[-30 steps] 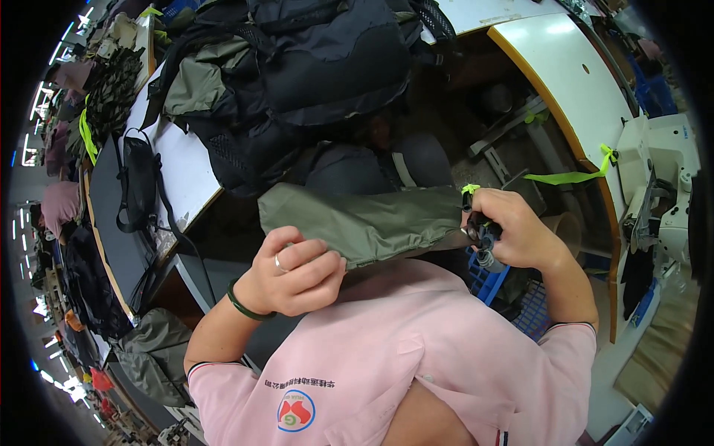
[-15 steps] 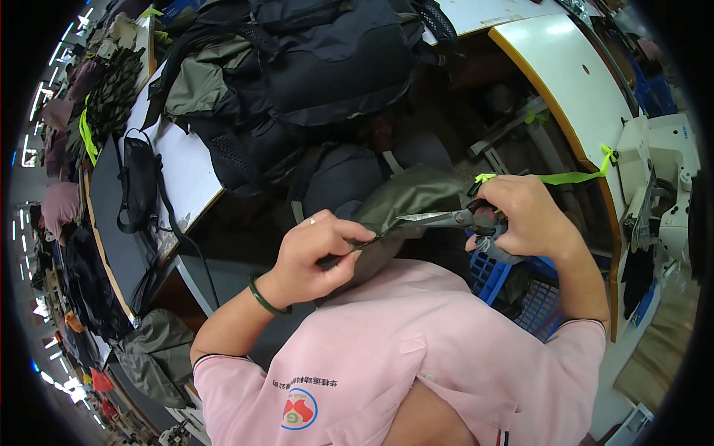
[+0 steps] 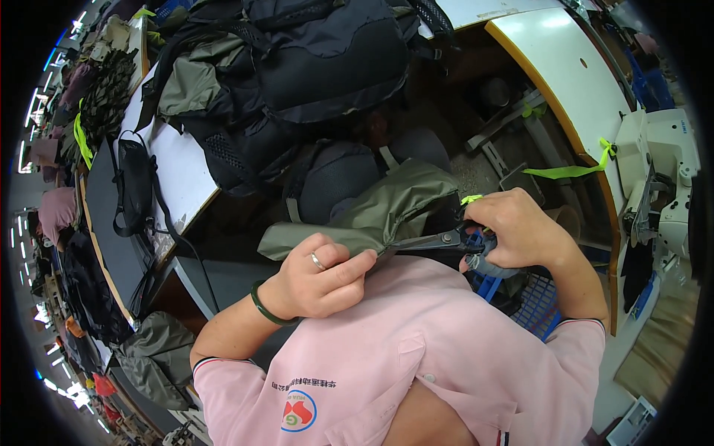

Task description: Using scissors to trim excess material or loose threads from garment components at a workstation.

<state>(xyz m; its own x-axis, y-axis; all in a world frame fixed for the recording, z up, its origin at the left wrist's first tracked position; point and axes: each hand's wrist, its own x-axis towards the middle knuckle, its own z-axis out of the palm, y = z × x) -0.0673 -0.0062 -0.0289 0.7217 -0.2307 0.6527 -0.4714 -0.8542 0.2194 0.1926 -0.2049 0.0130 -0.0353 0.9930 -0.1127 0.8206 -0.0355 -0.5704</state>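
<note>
A piece of olive-green fabric (image 3: 413,197) lies bunched in front of my chest, its folds spreading to both sides of my left hand. My left hand (image 3: 323,279), with a ring and a dark bangle on that arm, pinches the fabric's near edge between thumb and forefinger. In my right hand (image 3: 513,227) are scissors (image 3: 428,242), their blades nearly together and pointing left. The blade tips meet the fabric edge beside my left fingertips. Around the scissor handles some grey-blue wrapping shows, and a bit of neon-yellow tape (image 3: 471,199) sticks out there.
Black backpacks (image 3: 335,67) are heaped on the white table (image 3: 178,178) ahead. At the right stand a curved white tabletop (image 3: 558,52) and a sewing machine (image 3: 673,178), with a neon ribbon (image 3: 569,172) tied nearby. Below my right arm sits a blue plastic basket (image 3: 537,305).
The scissor blades, apart before, have come nearly together at the fabric edge. My left hand has turned, and more of the fabric shows spread out to its left.
</note>
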